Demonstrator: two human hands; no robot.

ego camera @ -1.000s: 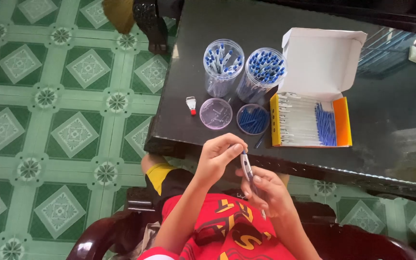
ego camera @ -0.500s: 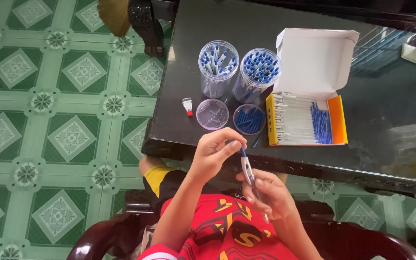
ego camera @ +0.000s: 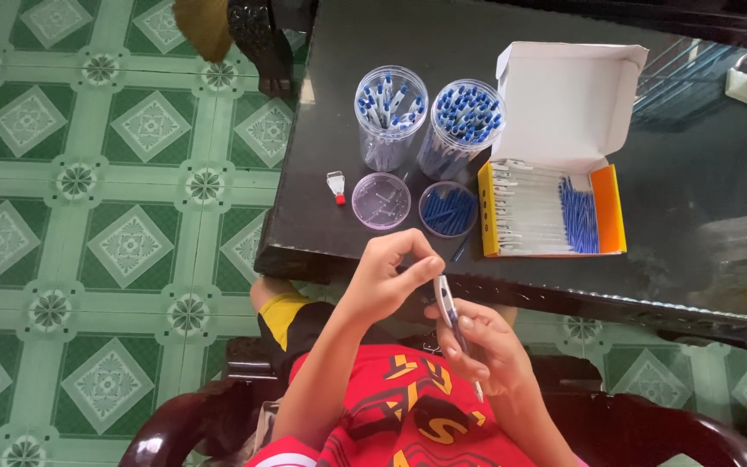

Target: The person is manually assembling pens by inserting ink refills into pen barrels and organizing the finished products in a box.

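A slim pen (ego camera: 451, 313) sits between both hands, in front of the near edge of the dark worktop (ego camera: 373, 35). The right hand (ego camera: 488, 346) is closed around its lower barrel, and the left hand (ego camera: 386, 277) pinches its upper tip with thumb and forefinger. Compared with half a second ago, the left fingers have come from a little left of the tip onto it. The pen's long axis runs near to far, tilted slightly, its upper end pointing far-left toward the small round lids (ego camera: 381, 201).
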